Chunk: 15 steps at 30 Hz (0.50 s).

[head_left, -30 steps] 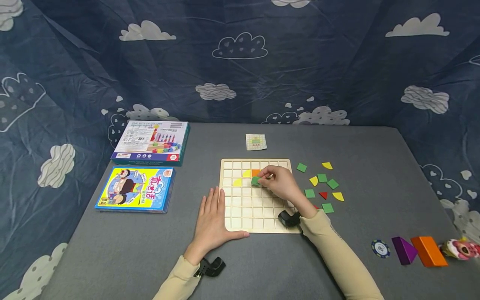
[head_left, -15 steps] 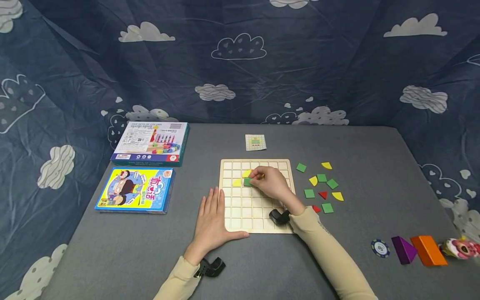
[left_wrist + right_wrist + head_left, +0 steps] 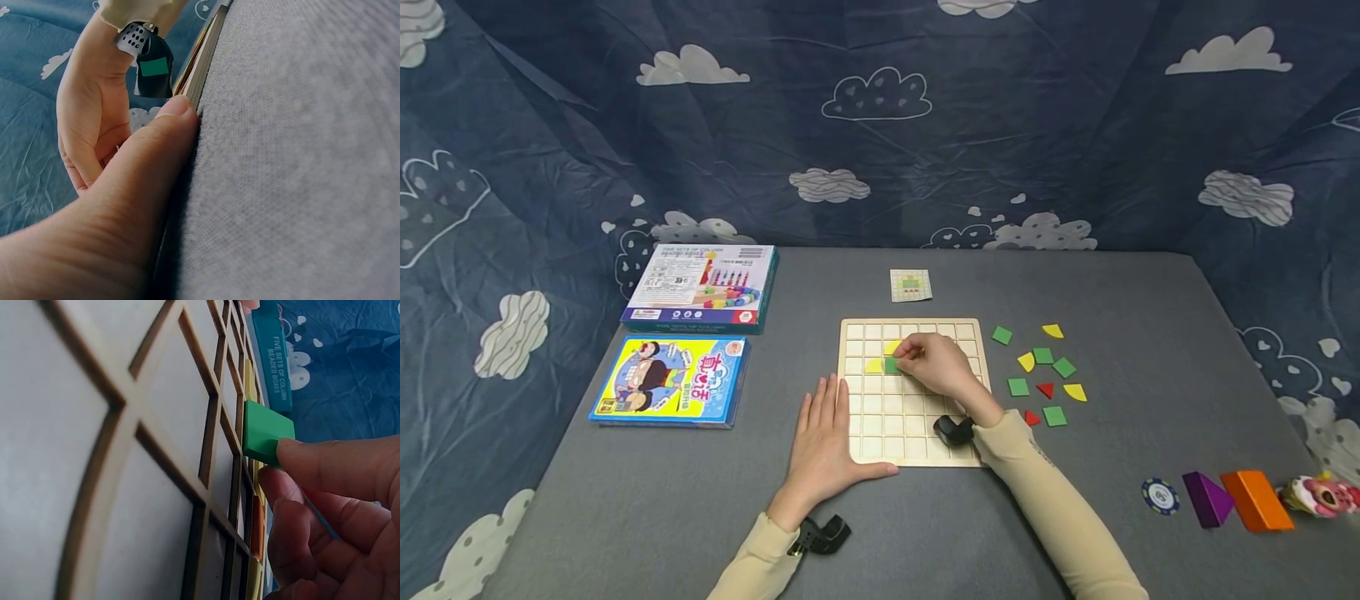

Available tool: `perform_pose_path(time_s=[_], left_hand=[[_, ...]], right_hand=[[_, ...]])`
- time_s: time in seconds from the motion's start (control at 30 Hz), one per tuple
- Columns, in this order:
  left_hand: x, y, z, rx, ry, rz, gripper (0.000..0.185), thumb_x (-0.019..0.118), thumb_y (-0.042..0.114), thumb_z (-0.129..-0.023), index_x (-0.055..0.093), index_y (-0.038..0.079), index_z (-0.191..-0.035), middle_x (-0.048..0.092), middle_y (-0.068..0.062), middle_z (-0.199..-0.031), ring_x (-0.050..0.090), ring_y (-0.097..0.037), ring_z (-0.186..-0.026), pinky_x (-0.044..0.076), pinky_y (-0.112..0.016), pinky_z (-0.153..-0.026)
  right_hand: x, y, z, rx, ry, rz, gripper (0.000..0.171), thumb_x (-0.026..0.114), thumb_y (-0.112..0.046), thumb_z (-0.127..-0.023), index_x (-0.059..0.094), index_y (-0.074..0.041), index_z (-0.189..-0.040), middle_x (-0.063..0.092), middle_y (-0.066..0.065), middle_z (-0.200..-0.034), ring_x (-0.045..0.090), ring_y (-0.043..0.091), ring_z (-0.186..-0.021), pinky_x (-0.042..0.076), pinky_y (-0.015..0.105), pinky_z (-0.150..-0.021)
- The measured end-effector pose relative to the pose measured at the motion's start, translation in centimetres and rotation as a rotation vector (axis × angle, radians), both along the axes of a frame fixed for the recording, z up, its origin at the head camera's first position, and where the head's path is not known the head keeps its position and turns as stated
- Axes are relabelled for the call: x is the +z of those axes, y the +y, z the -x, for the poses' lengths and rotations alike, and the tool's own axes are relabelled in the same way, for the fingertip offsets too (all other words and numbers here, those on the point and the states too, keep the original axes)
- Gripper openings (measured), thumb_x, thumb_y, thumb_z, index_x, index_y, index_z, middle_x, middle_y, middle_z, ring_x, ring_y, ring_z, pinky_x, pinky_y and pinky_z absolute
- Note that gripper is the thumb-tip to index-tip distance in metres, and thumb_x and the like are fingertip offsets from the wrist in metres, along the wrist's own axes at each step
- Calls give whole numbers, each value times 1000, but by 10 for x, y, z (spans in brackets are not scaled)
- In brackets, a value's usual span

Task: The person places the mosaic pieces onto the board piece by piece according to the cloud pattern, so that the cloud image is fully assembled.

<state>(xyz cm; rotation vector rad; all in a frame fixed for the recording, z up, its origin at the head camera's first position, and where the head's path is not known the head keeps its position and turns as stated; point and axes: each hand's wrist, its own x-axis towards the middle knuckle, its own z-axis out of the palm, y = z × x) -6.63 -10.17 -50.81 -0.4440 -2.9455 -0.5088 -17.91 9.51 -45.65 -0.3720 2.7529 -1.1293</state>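
Note:
A pale wooden grid board (image 3: pixel 912 437) lies in the middle of the grey table. My right hand (image 3: pixel 934 364) hovers over its upper rows and pinches a green square tile (image 3: pixel 892 365) (image 3: pixel 265 431) by one edge, held tilted just above a cell. Two yellow pieces (image 3: pixel 874 364) sit in cells beside it, and an orange piece (image 3: pixel 257 526) shows under my fingers in the right wrist view. My left hand (image 3: pixel 822 437) rests flat on the table, thumb (image 3: pixel 164 128) against the board's left edge.
Loose green, yellow and red tiles (image 3: pixel 1043 372) lie right of the board. A small pattern card (image 3: pixel 911 284) sits behind it. Two game boxes (image 3: pixel 701 286) (image 3: pixel 672 379) are at the left. A chip (image 3: pixel 1161 496), purple and orange blocks (image 3: pixel 1256 500) and a toy sit at front right.
My right hand carried the green tile leftward across the board, from next to the orange piece to the cell beside the yellow pieces. The left hand stayed still.

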Motion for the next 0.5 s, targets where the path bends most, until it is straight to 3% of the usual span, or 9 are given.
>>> perform_pose_path(time_s=[0.5], left_hand=[[0,0,0,4,-25,8,136,58,87,-58,15,-6,-149,14,-23,-154,7,-33,-142,6,-48,-112]], right_hand=[[4,-3,6,5,20,-104,5,73,-20,-84,75,-17,-81,66,-7,-74,59,13,-70,44,34,-65]])
